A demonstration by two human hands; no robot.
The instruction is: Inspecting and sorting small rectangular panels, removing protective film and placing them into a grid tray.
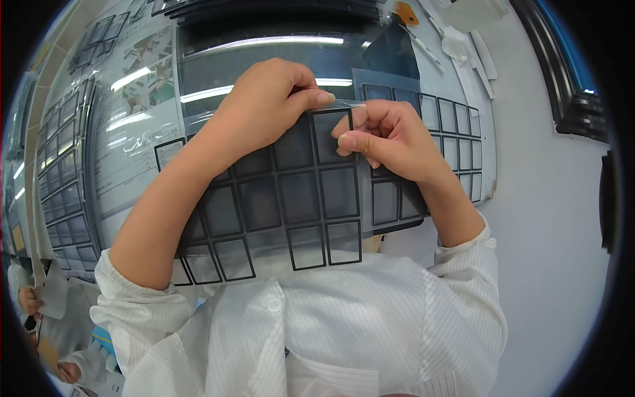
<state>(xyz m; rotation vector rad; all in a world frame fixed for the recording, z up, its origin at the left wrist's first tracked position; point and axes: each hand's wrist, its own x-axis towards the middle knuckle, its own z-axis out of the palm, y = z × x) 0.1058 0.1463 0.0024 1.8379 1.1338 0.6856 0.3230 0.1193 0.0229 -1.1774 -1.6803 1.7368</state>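
Observation:
A clear film sheet [341,233] bearing rows of black rectangular frames hangs in front of me, its lower part near my shirt. Along its top edge, my left hand [268,99] pinches the film between thumb and fingers. At the upper right corner, my right hand [393,140] has its fingers curled around the edge. Its thumb is on the near side, and some fingertips show through the film behind a corner frame. A thin clear strip of film stretches between the two hands. One spot in the sheet's bottom row has no black frame.
Under the sheet lies a dark, shiny panel [264,69]. Similar framed sheets lie at the right [456,135] and left [66,185]. A white pen-like tool [428,54] and an orange piece [406,13] sit at the back right. Another person's hands [68,372] show at lower left.

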